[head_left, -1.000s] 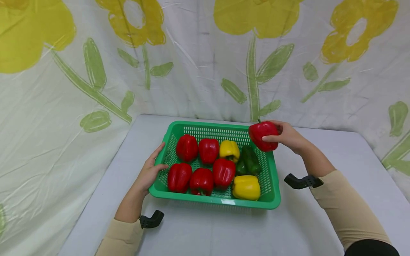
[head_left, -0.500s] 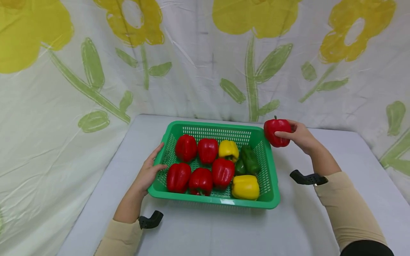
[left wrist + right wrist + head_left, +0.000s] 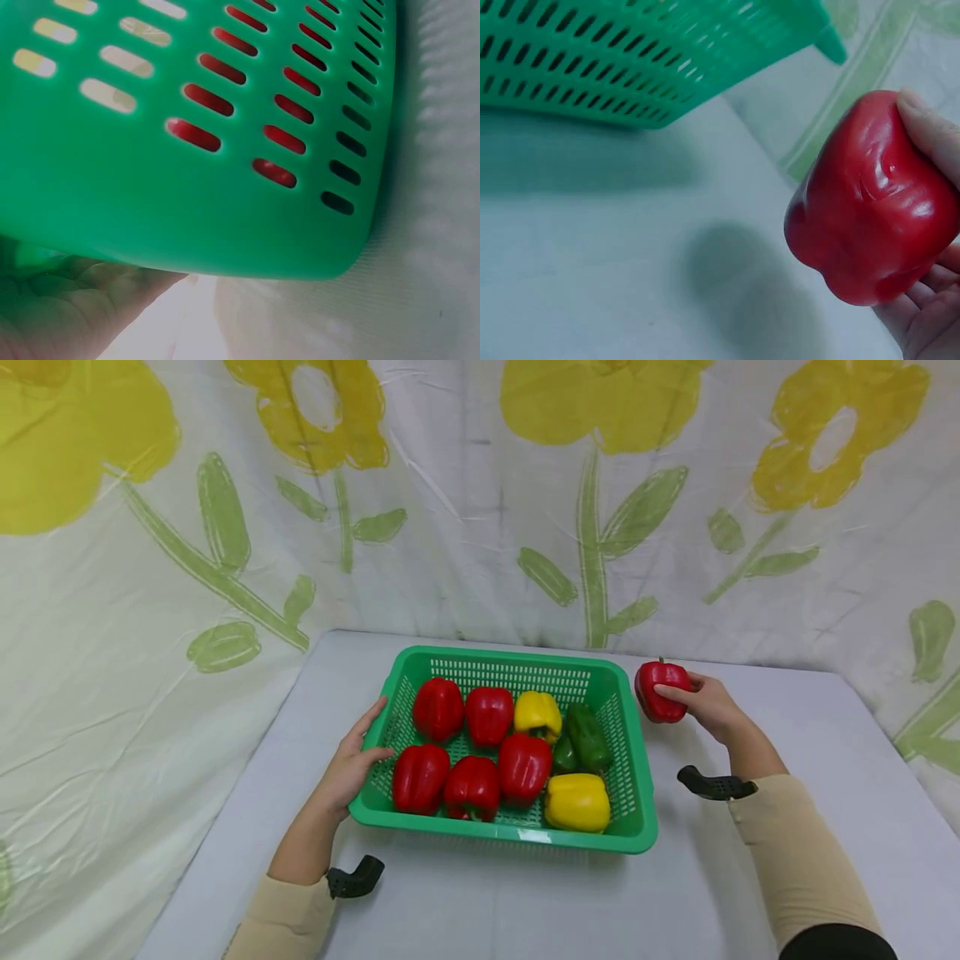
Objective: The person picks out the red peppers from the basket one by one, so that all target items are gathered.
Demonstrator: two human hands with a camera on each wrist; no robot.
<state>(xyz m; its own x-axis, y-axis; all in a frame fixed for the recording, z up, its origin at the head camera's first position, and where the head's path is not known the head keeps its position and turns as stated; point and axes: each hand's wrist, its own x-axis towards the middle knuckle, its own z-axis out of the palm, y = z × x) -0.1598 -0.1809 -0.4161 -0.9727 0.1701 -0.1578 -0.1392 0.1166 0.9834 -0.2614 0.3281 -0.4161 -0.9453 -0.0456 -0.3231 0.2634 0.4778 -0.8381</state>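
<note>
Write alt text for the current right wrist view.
A person's right hand holds a glossy red bell pepper above a white tabletop. A slotted green basket fills the upper left, apart from the pepper, with a green-patterned white cloth behind.

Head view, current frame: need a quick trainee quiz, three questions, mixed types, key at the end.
1. Where does the person's right grip hold the red pepper?
A) Over the middle of the green basket
B) Just past the basket's right end
C) Just past the basket's left end

2. True or false: the left grip is well away from the basket, touching nothing.

3. How many yellow peppers lie in the basket?

Key: 1. B. 2. False; it holds the basket's left end. 3. Two.
</note>
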